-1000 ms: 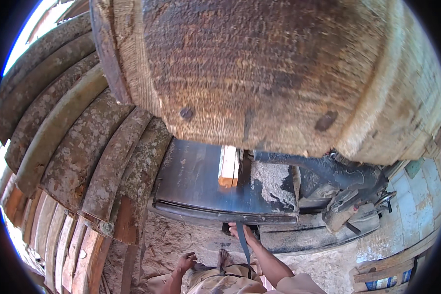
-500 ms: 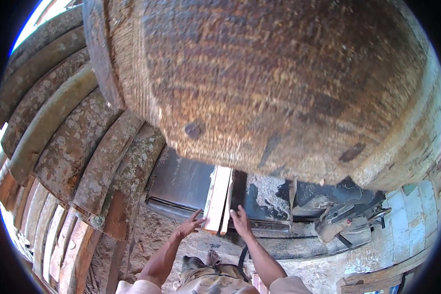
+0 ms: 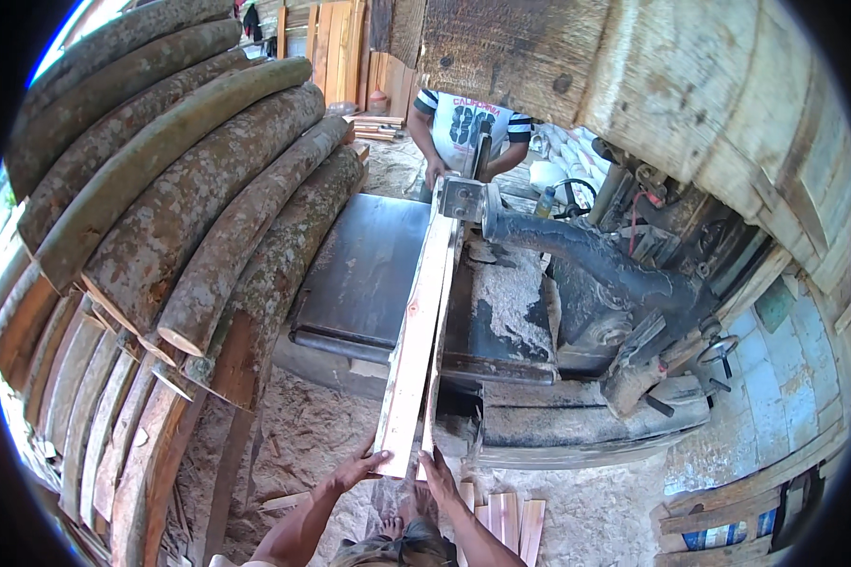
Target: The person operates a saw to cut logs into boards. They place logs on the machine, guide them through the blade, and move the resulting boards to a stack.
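Note:
A long pale board (image 3: 408, 378) lies on the dark metal saw table (image 3: 364, 274) and runs toward me past its near edge. Along its right side is a narrower wooden strip (image 3: 431, 402), with a thin gap between the two at the near end. My left hand (image 3: 357, 470) is closed on the board's near left corner, thumb on top. At the strip's near end, my right hand (image 3: 437, 477) is closed around it, its fingers partly hidden. The boxy metal blade guide (image 3: 463, 200) stands over the far end of the wood.
Across the table a co-worker (image 3: 465, 132) has a hand near the wood's far end. Bark-covered slabs (image 3: 208, 189) are stacked on the left. A thick curved machine arm (image 3: 577, 248) reaches in from the right. Overhead hangs a wooden beam (image 3: 520, 57). Cut pieces (image 3: 506, 518) lie by my feet.
The wood has come toward me, and both hands, apart from it before, now grip its near end. My view has shifted, so the overhead beam covers less and the co-worker shows.

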Motion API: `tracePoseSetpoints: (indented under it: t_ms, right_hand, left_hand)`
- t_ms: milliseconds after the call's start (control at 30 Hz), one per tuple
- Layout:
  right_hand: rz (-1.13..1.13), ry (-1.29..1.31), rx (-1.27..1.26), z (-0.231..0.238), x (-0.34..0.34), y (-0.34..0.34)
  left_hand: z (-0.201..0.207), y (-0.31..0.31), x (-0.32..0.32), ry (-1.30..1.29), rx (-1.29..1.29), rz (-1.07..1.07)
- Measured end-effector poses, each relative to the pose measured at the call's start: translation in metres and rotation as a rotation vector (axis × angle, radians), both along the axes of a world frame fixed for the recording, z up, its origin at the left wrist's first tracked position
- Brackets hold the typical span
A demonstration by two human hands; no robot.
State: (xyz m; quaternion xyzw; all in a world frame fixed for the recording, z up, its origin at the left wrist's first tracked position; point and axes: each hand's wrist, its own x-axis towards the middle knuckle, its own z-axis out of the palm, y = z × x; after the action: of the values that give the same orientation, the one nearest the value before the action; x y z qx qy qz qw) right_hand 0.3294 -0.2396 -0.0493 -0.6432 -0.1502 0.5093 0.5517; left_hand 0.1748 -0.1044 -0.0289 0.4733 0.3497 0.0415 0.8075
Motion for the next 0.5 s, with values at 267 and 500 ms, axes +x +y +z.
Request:
tracePoseSetpoints:
  t_ms: [267, 500]
  right_hand:
    - [0.01, -0.257, 0.056, -0.02, -0.075, -0.096]
    - [-0.027, -0.326, 0.108, 0.0, -0.15, -0.18]
  left_hand:
    - [0.002, -0.098, -0.075, -0.022, -0.014, -0.004]
    - [0.001, -0.178, -0.151, -0.04, 0.007, -0.015]
